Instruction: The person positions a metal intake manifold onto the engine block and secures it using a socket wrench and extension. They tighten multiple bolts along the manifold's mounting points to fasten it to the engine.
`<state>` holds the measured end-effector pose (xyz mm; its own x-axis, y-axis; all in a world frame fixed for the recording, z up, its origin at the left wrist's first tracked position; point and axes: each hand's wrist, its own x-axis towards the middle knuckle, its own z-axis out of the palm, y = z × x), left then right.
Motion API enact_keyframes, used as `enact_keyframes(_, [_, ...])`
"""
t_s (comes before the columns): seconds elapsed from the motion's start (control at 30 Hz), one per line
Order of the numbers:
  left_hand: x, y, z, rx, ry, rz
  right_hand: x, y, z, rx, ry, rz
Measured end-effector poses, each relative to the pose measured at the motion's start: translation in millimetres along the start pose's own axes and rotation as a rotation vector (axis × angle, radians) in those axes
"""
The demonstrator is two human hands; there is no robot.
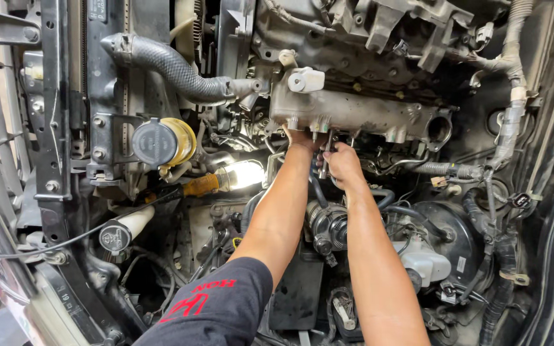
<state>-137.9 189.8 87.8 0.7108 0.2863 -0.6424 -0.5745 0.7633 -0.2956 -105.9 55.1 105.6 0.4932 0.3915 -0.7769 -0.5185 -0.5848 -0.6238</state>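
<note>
The right hand (343, 163) has its grip clamped on a small upright metal fitting (324, 159) just below the long grey cast-metal manifold (354, 112); the left hand (302, 138), beside it, is tucked under the manifold, its grip hidden

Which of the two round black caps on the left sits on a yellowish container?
The upper black cap, beside the ribbed hose: it tops a yellowish container. The lower cap sits on a white tube instead.

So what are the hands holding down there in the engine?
The right hand grips a small metal part by its lower end. The left hand reaches under the grey engine piece; its hold cannot be told.
</note>
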Motion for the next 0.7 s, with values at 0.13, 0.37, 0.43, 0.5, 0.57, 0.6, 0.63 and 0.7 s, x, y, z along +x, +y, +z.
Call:
enact_keyframes(0.13, [-0.1, 1.9, -5.3, 0.018, -0.124, -0.011, 2.3, -0.5, -3.7, 0.079, -0.011, 0.081])
enact_keyframes(0.37, [5.4, 1.4, -9.5, 0.133, -0.221, -0.035, 18.2, 2.7, -14.2, 0.432, -0.009, 0.223])
enact_keyframes(0.43, [5.0, 0.8, -9.3, 0.054, -0.117, -0.046, 21.5, 5.6, -13.3, 0.377, 0.027, 0.174])
enact_keyframes(0.5, [3.5, 0.1, -9.8, 0.059, -0.099, 0.006, 23.4, 7.2, -10.5, 0.267, 0.104, 0.092])
enact_keyframes(0.57, [2.8, 0.0, -11.3, 0.064, -0.113, 0.044, 24.3, 6.8, -6.4, 0.286, 0.072, 0.070])
enact_keyframes(0.6, [2.8, -0.2, -12.6, 0.065, -0.133, 0.055, 23.8, 6.1, -5.0, 0.296, 0.058, 0.063])
enact_keyframes(0.63, [3.4, 0.0, -13.6, 0.065, -0.153, 0.069, 24.2, 5.7, -3.7, 0.283, 0.066, 0.076])
enact_keyframes(0.7, [5.2, -0.3, -15.1, 0.051, -0.087, 0.025, 23.9, 3.3, -2.8, 0.256, 0.081, 0.097])
